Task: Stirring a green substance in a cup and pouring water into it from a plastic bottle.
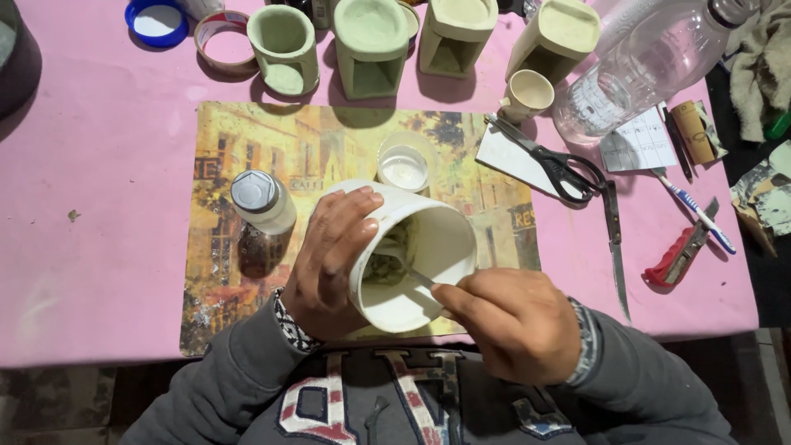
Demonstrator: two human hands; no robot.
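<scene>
A white plastic tub [416, 264] is held tilted toward the viewer, above the 6 o'clock edge of a painted placemat [247, 140] laid on the pink tabletop [99, 214]. The left hand [329, 264] is wrapped around the tub's wall from the 9 o'clock side, fingers closed on it. The right hand [515, 325], at 4 o'clock of the tub, is closed on a thin stirring tool [409, 272] whose tip is dipped into a greenish mass inside; what kind of tool it is cannot be told.

At 10 o'clock of the tub a small capped bottle [262, 206] is stood on the placemat, and at 12 o'clock a small clear cup [405, 165] is set. Further toward 12 o'clock a row of cast green and cream vessels [371, 45] is lined up. Scissors [560, 169] and a knife [614, 239] are laid at 2 to 3 o'clock, beside a large clear bottle [643, 70] lying on its side.

As a judgement: with the tub mouth tipped so far over the lap, the contents could be spilled onto the sweatshirt [395, 404] if stirred too hard. The capped bottle could be knocked by the left elbow.
</scene>
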